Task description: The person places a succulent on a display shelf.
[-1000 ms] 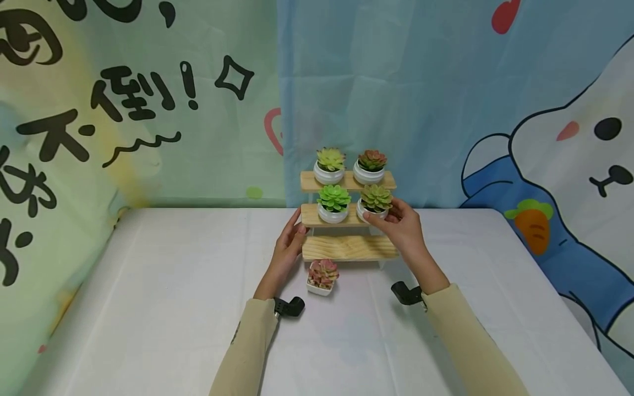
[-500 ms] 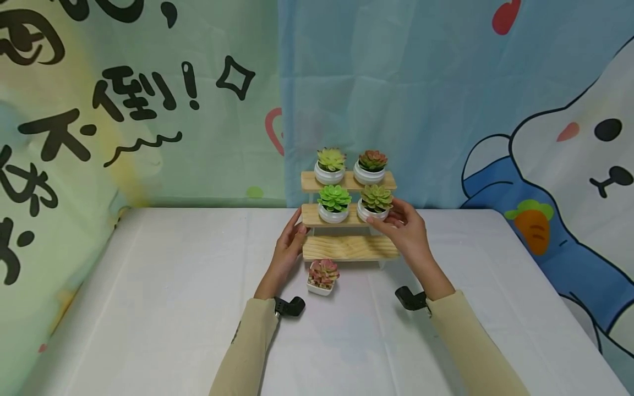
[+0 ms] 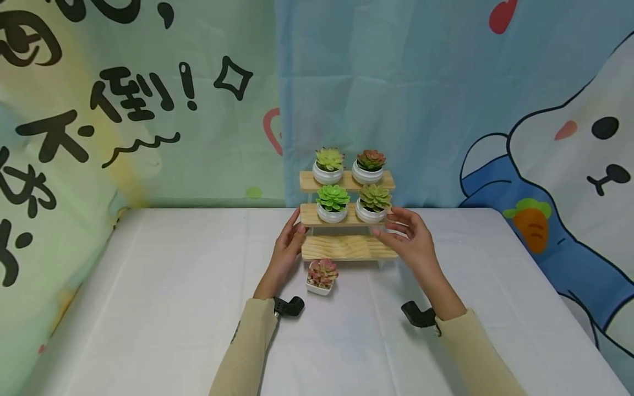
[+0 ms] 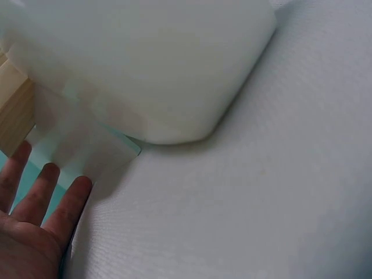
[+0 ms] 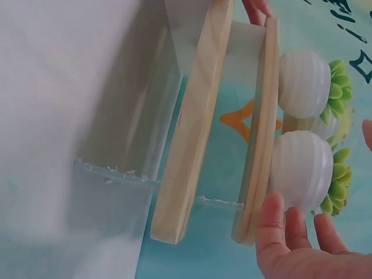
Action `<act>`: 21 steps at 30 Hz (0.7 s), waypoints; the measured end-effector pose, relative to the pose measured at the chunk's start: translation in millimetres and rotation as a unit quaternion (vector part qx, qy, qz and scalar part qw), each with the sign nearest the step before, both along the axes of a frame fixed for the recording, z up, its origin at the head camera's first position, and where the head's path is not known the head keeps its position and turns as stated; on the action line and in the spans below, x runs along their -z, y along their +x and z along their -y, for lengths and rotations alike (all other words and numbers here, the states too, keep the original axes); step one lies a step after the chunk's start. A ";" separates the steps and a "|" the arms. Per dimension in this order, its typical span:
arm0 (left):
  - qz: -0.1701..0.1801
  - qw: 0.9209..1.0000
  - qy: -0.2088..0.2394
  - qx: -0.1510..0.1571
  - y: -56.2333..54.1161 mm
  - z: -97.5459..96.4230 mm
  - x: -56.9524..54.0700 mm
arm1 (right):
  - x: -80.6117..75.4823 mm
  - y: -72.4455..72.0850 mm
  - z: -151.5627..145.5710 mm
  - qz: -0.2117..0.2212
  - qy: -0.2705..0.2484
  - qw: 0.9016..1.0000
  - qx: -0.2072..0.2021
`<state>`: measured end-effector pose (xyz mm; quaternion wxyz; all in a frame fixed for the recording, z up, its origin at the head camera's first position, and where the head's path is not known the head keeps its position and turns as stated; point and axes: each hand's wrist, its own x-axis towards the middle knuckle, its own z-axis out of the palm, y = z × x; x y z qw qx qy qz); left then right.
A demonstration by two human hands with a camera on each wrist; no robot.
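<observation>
A three-step wooden stand with clear side panels holds several potted succulents; its bare lowest step (image 3: 349, 248) faces me. My left hand (image 3: 286, 247) is at the stand's left side, its fingers straight by the clear panel (image 4: 87, 145) in the left wrist view. At the right end of the middle step sits an olive-green succulent (image 3: 375, 198) in a round white pot (image 5: 302, 168). My right hand (image 3: 413, 239) is just beside that pot, fingers spread and holding nothing. On the same step, to its left, stands a bright green succulent (image 3: 333, 198).
On the top step are a yellow-green succulent (image 3: 329, 159) and a reddish one (image 3: 370, 160). A pink succulent (image 3: 323, 273) in a square white pot stands on the white tablecloth (image 3: 173, 308) before the stand. Printed cloth (image 3: 421, 99) hangs behind.
My right hand has let go of the olive-green succulent's pot and drawn back a little to the right and toward me. The left hand and the plants look unmoved.
</observation>
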<state>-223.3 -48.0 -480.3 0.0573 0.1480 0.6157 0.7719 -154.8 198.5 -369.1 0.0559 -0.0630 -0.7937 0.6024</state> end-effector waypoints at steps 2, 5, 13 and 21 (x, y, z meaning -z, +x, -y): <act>-0.001 1.000 0.000 -0.001 0.1 0.1 0.3 | -0.3 4.1 0.7 0.003 -0.001 1.000 -0.007; -0.004 1.000 -0.002 0.000 0.5 0.2 0.5 | -0.2 9.0 1.5 0.002 -0.003 1.000 -0.016; 0.001 1.000 -0.014 -0.003 0.8 0.1 -0.7 | 5.3 18.3 7.9 0.003 -0.007 0.999 -0.037; 0.007 1.000 -0.012 -0.002 1.6 -0.3 -1.8 | 17.9 26.4 19.2 0.026 -0.007 0.998 -0.056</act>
